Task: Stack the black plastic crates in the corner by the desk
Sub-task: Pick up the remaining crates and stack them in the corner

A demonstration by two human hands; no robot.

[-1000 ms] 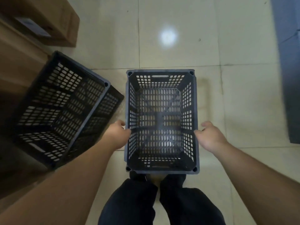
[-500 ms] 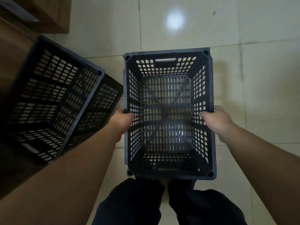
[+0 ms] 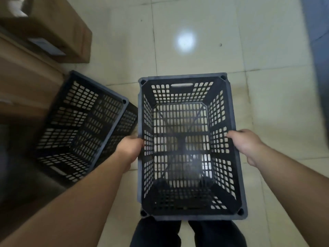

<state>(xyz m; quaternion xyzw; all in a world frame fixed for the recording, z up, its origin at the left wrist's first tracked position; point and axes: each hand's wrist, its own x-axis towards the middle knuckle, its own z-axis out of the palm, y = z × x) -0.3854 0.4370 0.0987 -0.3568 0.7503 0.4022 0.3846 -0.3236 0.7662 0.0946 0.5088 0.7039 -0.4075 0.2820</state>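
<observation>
In the head view, the left hand [image 3: 130, 146] and right hand [image 3: 246, 145] each close around a long side rim of an empty black crate [image 3: 188, 214], open side up, held over the tiled floor [image 3: 213, 24] in front of the person's dark trousers [image 3: 154, 232]. A second crate [image 3: 58, 111] sits just left of it, tilted, on top of another crate whose side shows beneath, beside the brown desk [image 3: 21, 82] and a cardboard box [image 3: 60, 25].
</observation>
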